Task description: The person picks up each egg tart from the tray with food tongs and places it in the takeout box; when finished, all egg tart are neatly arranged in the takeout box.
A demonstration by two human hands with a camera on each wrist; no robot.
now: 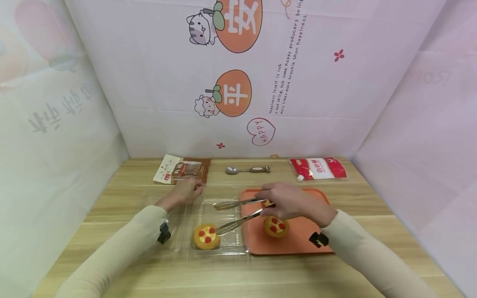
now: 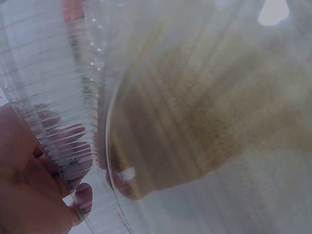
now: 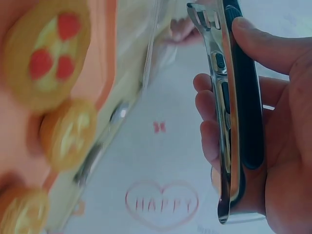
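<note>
My right hand [image 1: 287, 200] grips metal tongs [image 1: 235, 223], their two arms spread apart over the container. The nearer tip is right at a round tart [image 1: 207, 236] with red pieces on top, which sits in the front of a clear plastic container [image 1: 236, 249]. My left hand [image 1: 186, 191] holds the edge of the container's clear lid [image 2: 63, 146] at the back left. Another red-topped tart [image 1: 276, 227] lies on the orange tray [image 1: 298, 244], below my right hand. In the right wrist view, two more tarts [image 3: 70, 134] show farther back on the tray.
Along the back of the wooden table lie a brown-and-white packet [image 1: 186, 167], a spoon [image 1: 247, 170] and a red-and-white pouch [image 1: 318, 168] with a white cap. Printed white sheets [image 1: 167, 103] rise behind and on both sides.
</note>
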